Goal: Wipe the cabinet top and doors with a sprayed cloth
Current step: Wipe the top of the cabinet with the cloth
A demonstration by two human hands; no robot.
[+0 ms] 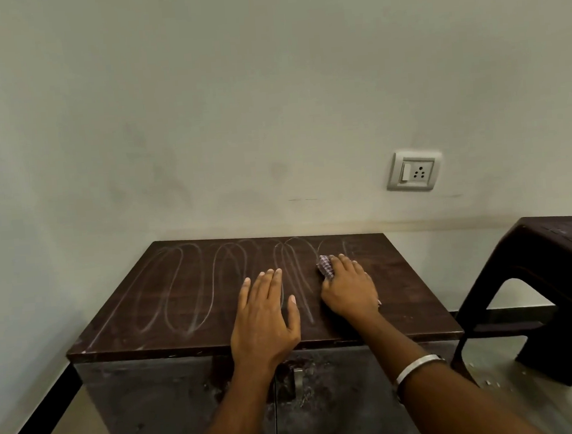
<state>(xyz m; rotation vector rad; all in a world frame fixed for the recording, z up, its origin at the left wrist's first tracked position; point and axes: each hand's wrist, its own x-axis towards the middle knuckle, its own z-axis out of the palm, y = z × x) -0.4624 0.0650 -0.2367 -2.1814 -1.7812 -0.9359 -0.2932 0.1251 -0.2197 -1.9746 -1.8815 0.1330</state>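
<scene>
A pale wall [200, 103] fills the upper part of the view, with a dark skirting strip [37, 418] running along the floor at the far left. Against the wall stands the cabinet, its dark wooden top [167, 294] marked from the left side to the middle with looping pale streaks [180, 286]. Below the front edge are the cabinet doors [149, 409], dull and stained, with a metal handle [298, 380] at the seam between them.

The left hand [265, 321] lies flat on the top near the front edge, palm down, fingers together and straight, thumb spread to the side, holding nothing. Just beside it to the right, apart from it, the right hand [348, 287] presses down on a small checked cloth [326, 265]; the fingers curl over it, and only a bunched end shows past the fingertips, with a scrap at the heel of the hand. The cloth sits on the right half of the top, toward the back. A silver bangle [416, 365] circles the right wrist.

On the wall above and to the right is a white switch and socket plate [414, 172]. At the far right stands a dark plastic stool [553, 284], well apart from the cabinet
</scene>
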